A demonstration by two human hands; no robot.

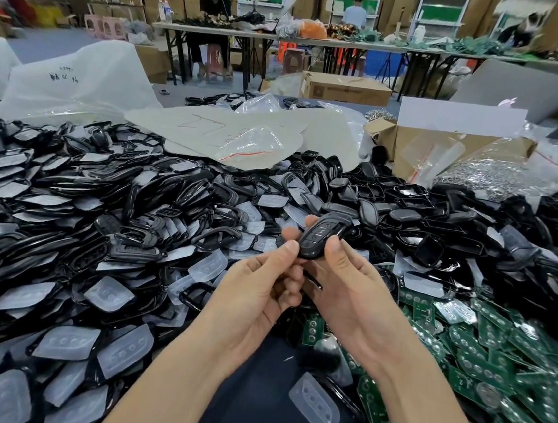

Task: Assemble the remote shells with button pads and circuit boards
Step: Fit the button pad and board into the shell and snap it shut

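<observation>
Both my hands hold one black remote shell (319, 238) above the table, its button face up and tilted away from me. My left hand (255, 295) pinches its near left edge with the thumb on top. My right hand (351, 294) grips its right side, thumb on the near end and fingertips curling over the far end. Black shells and frames (106, 200) lie heaped across the left and back. Translucent button pads (125, 350) are scattered among them, one (315, 408) lying near my right forearm. Green circuit boards (495, 365) are piled at the right.
A cardboard box (415, 146) with plastic bags of small metal parts stands at the back right. Flat grey sheets (231, 130) and a large white bag (77, 83) lie at the back. Dark bare table (251, 398) shows between my forearms. People work at far tables.
</observation>
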